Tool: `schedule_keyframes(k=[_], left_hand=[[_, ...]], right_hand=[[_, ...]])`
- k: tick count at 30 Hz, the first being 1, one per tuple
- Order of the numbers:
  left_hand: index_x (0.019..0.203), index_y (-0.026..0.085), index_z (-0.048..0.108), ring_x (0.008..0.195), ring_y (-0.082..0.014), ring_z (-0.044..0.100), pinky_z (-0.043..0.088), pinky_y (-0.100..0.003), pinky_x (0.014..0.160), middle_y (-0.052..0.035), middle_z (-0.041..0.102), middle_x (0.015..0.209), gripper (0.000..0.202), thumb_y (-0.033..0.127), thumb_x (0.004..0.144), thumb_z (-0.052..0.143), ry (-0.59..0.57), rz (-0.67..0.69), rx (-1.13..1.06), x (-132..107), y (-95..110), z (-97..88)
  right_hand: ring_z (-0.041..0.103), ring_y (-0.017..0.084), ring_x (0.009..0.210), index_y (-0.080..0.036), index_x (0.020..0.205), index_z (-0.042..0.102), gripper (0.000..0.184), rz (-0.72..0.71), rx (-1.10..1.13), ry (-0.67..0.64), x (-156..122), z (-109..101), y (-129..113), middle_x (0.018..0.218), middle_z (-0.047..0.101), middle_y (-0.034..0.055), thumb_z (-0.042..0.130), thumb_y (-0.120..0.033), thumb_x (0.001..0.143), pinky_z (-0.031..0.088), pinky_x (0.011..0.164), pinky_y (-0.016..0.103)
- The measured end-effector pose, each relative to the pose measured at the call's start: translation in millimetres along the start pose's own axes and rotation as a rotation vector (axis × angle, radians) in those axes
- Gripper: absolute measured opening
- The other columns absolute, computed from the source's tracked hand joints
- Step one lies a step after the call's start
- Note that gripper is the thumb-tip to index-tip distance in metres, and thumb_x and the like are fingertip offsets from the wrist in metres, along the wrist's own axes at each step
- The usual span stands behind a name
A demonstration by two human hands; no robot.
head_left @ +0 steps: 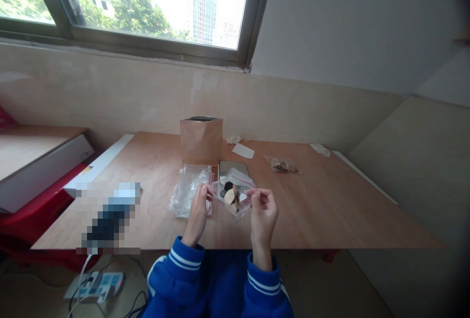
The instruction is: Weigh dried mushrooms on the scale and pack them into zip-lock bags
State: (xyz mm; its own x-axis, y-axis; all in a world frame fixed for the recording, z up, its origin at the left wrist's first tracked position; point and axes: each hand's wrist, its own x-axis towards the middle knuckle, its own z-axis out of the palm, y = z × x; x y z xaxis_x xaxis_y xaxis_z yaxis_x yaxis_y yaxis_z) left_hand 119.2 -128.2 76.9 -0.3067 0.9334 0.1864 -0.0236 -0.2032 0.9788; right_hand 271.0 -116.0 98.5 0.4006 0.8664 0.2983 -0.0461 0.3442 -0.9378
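A person in blue cuffs with white stripes sits at the near edge of a wooden table [330,210], holding a clear zip-lock bag [240,178] between both hands. The left hand [196,215] pinches the bag's left edge between thumb and fingertips; the right hand [265,213] grips its right corner the same way, the other fingers curled in. A red seal line runs along the bag, and inside lie dried pieces [230,196], pale, tan and black, with something white among them. The bag is over the near middle of the table; I can't tell whether its bottom touches the wood.

Just left of it lies a pile of clear plastic bags [189,188]. Beyond those a brown pouch [201,142] stands upright, its mouth open. A flat, dark-faced device [235,166] lies just behind the held bag, partly covered by it. Farther back is a white card [243,150], and to the far right a second filled bag [282,165] lies flat. A pixelated object [110,215] rests at the near left.
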Motion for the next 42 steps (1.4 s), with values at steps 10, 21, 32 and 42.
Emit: schedule_keyframes(k=[10,21,32,42], left_hand=[[0.114,0.016,0.058,0.058,-0.0159,0.058,0.036,-0.024,0.044,-0.0084,0.068,0.084,0.081,0.083,0.077,0.031,-0.14,-0.439,-0.459,15,-20,16.4],[0.1,0.017,0.062,0.078,-0.0209,0.064,0.051,-0.03,0.062,-0.0073,0.067,0.082,0.059,0.069,0.088,0.035,0.091,-0.075,-0.198,53,-31,-3.6],[0.109,0.017,0.061,0.116,-0.0232,0.057,0.042,-0.035,0.103,-0.0078,0.066,0.118,0.031,0.039,0.094,0.044,0.232,-0.033,-0.151,63,-74,-14.2],[0.098,0.013,0.068,0.102,-0.0249,0.064,0.047,-0.038,0.097,-0.012,0.072,0.104,0.036,0.043,0.09,0.05,0.338,-0.156,-0.337,68,-80,-11.7]], right_hand=[[0.062,0.02,0.088,-0.019,0.103,0.055,0.027,-0.124,-0.168,-0.01,-7,41,6,0.105,0.063,0.0108,0.058,-0.04,0.086,0.054,0.076,0.034],[0.065,0.021,0.086,-0.02,0.101,0.066,0.021,-0.22,-0.367,-0.823,43,98,14,0.097,0.068,0.0058,0.063,-0.028,0.081,0.052,0.081,0.034],[0.064,0.019,0.091,-0.02,0.103,0.061,0.029,-0.135,-0.323,-0.869,37,126,59,0.098,0.068,0.0031,0.064,-0.019,0.074,0.049,0.087,0.032],[0.061,0.019,0.089,-0.021,0.097,0.056,0.02,-0.079,-0.317,-0.795,31,124,68,0.09,0.064,0.0025,0.061,-0.027,0.079,0.049,0.084,0.033]])
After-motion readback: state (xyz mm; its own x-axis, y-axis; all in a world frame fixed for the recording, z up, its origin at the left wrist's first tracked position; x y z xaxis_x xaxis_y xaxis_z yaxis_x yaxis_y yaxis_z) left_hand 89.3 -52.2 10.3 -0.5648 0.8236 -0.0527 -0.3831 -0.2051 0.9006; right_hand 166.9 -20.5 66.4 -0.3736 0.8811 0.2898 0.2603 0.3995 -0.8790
